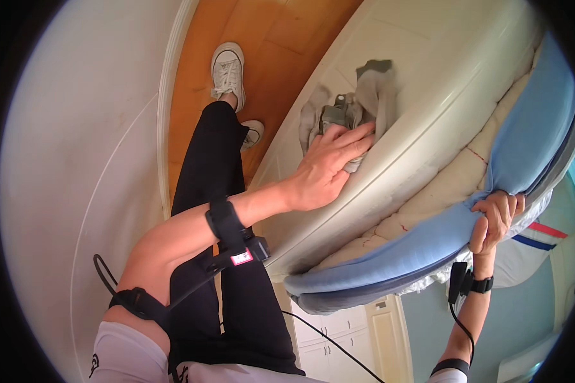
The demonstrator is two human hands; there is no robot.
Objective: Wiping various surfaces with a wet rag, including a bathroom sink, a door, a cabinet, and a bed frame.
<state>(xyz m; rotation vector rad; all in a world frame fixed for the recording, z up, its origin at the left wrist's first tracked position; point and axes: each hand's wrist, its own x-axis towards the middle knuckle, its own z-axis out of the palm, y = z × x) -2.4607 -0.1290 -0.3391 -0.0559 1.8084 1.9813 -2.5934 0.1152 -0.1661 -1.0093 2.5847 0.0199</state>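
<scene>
My left hand (329, 167) presses a crumpled grey cloth (380, 96) against the smooth cream side panel (428, 57) of what looks like a bed. Its fingers lie over the bunched fabric, and the cloth's far edges are smeared by motion. Over to the right, my right hand (495, 220) is closed around a gathered fold of light-blue bedding (530, 134). That bedding lies on a cream padded layer (421, 201), which shows between it and the panel. Part of the grip is hidden behind the fold.
A white wall (89, 140) rises at the left, beside an orange-brown wooden floor (275, 38). My legs in black trousers (201, 153) stand between wall and panel. Cables run from black straps on my arms. White cabinets (332, 348) appear at the bottom.
</scene>
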